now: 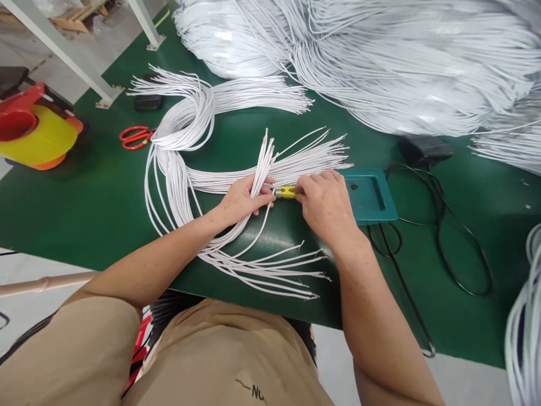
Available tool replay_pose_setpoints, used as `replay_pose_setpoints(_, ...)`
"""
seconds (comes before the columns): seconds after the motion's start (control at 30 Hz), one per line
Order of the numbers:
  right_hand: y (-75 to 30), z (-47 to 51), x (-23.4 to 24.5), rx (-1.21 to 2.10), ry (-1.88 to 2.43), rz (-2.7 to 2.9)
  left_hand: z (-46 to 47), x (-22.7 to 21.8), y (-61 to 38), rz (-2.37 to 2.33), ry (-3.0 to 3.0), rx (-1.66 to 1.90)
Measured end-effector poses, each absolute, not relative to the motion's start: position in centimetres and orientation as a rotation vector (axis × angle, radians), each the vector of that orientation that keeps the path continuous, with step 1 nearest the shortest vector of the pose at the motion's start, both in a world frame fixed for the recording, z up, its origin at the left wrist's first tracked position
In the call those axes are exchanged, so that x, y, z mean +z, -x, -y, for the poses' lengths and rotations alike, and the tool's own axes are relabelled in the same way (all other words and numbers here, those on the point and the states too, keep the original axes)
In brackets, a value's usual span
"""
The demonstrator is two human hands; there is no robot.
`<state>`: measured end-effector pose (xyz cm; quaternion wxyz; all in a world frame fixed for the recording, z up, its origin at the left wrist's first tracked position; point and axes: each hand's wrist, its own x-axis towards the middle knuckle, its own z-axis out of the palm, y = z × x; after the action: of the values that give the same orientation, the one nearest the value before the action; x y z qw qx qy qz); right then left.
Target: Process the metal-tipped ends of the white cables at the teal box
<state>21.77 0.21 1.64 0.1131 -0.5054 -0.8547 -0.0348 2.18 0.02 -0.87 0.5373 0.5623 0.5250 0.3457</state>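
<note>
At the middle of the worktop (93,225), towards its front edge, we locate the work in hand: a bunch of white cables (262,160) in the left hand (240,200) and a yellow hand tool (287,192) in the right hand (325,203).

Progress: we judge the handling of the cable ends to be partway through. A sparse fan of ends (270,278) lies apart near the front edge; a denser fan (308,158) spreads beyond the hands, towards the rear edge. We cannot tell which fan is finished, so the remaining quantity is unconfirmed. A looped cable bundle (183,121) lies to the left, and a large cable heap (406,73) occupies the rear edge.

Grip, left: thumb and fingers close around the bunch, whose ends project towards the rear edge.

Grip, right: the fingers curl closely around the tool and cover much of it. Its metal end points at the left fingertips. A single cable (264,223) curves up to this end; we cannot tell whether the tool bites it. A teal tray (386,215) sits just beside the right hand, partly hidden by it.
</note>
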Motion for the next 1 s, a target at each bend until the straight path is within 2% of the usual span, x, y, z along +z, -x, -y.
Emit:
replay_pose_setpoints(0.33, -22.0, -0.1, 2.1, -0.054, 1.510, 2.434, 0.1, -1.4, -2.3, -1.327, -1.408, 0.797)
replay_pose_setpoints(0.53, -23.4, -0.1, 1.5, -0.290, 1.864, 2.097, -0.2, -1.1, -1.9, -1.270, -1.361, 0.759)
replay_pose_setpoints(0.7, -23.4, -0.4, 1.3, -0.290, 1.832, 2.107, -0.4, -0.8, -1.3, -1.256, -1.279, 0.738)
replay_pose_setpoints(0.8, -22.4, 0.1, 2.1, -0.123, 1.573, 2.179, -0.5, -0.7, -0.7, -1.209, -1.253, 0.775)
replay_pose_setpoints(0.93, -19.2, 2.0, 2.7, 0.357, 0.896, 2.571, -0.7, -1.0, -0.2, -1.151, -1.223, 0.795)
replay_pose_setpoints(1.0, -17.6, 3.1, 2.5, 0.392, 0.815, 2.727, -0.8, -1.1, 0.0, -1.122, -1.200, 0.807)
